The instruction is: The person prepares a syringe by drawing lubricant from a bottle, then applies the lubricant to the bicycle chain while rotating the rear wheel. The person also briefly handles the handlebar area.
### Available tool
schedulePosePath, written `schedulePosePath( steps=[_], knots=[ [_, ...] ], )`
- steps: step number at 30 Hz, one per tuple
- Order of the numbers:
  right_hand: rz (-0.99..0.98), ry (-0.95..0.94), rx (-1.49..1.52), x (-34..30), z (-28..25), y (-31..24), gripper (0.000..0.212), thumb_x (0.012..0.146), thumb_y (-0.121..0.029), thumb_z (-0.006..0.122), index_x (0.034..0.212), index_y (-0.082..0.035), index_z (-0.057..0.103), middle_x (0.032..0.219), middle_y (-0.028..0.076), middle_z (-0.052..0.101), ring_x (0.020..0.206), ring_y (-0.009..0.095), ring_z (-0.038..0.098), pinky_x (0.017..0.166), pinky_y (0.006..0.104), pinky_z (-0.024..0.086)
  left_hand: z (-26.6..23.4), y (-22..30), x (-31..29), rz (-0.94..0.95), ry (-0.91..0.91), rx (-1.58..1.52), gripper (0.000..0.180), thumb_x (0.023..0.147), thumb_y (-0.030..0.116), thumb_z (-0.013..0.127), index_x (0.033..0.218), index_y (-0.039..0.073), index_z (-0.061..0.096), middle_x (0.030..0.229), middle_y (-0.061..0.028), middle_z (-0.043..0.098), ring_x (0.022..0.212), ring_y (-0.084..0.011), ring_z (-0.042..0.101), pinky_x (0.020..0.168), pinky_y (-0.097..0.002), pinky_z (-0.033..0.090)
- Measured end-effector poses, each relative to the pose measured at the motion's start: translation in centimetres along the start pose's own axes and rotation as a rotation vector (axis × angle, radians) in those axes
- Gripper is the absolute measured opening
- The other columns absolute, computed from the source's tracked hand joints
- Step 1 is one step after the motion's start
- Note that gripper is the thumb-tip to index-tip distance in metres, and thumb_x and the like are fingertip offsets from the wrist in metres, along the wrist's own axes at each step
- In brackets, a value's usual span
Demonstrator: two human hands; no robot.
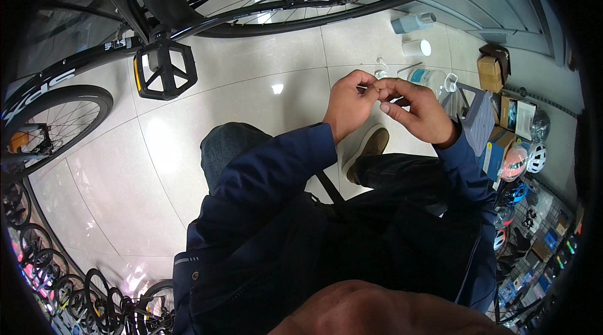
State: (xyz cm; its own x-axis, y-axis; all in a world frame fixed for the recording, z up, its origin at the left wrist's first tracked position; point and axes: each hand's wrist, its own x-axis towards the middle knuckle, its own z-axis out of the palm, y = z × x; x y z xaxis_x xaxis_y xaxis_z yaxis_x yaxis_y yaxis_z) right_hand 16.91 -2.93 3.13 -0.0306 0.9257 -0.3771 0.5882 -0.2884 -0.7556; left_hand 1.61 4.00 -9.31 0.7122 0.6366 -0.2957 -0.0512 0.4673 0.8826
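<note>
Crouched over the tiled floor point(125, 178) beside a bicycle pedal point(164, 69), I pinch a tiny part point(375, 88), too small to identify, between left hand point(349, 104) and right hand point(419, 112), fingertips pressed together and best held steady.

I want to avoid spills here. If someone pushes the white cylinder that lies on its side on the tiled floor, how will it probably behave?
The white cylinder lies on its side on smooth, glossy floor tiles, so a sideways push would probably roll it. It looks small and plain, so it is likely light. The blue-grey can close by could stop it.
</note>
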Motion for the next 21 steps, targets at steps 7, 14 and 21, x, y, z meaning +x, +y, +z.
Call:
schedulePosePath(
  steps=[7,14,21],
  knots=[
    [-0.007,0.001,0.004,0.0,0.0,0.1,0.039,0.099,-0.011,0.069,0.135,-0.002,0.060,0.110,0.015,0.071,0.097,0.025,0.073,0.086,0.0345,0.061,0.4,-0.5,0.2,0.044,0.061,-0.022,0.020,0.093,0.013,0.068,0.105,-0.003,0.070,0.092,-0.0130,0.075,0.083,-0.0194,0.071,0.076,-0.0329,0.057],
    [0.001,-0.003,-0.010,0.0,-0.1,0.0,0.040,0.099,-0.011,0.069,0.136,-0.001,0.060,0.111,0.015,0.071,0.098,0.024,0.073,0.086,0.0342,0.061,0.4,-1.1,0.4,0.059,0.054,-0.026,0.021,0.094,0.015,0.070,0.105,-0.003,0.070,0.091,-0.0125,0.075,0.082,-0.0189,0.070,0.076,-0.0325,0.056],
    [0.013,0.009,0.017,-0.1,-0.2,0.1,0.040,0.099,-0.011,0.069,0.137,-0.001,0.060,0.112,0.015,0.071,0.098,0.024,0.073,0.085,0.0340,0.061,0.2,-0.7,0.4,0.023,0.009,-0.008,0.018,0.095,0.009,0.065,0.108,-0.003,0.068,0.098,-0.0110,0.074,0.089,-0.0169,0.069,0.082,-0.0304,0.055]
  ],
)
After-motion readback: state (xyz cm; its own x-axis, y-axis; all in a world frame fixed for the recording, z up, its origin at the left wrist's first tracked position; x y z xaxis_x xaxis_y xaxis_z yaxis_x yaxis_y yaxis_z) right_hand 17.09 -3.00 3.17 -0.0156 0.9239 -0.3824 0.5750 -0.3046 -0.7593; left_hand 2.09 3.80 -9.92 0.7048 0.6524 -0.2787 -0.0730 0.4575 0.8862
